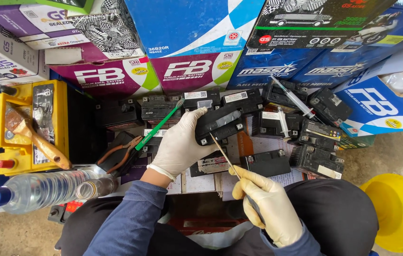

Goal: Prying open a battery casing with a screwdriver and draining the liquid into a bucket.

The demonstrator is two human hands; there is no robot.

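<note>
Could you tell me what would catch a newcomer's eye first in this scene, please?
First come the two gloved hands at centre: the left hand grips a small black battery, while the right hand holds a thin metal tool against it. More black batteries crowd the surface to the right. At far left stands a yellow battery with a paintbrush lying on it.
</note>
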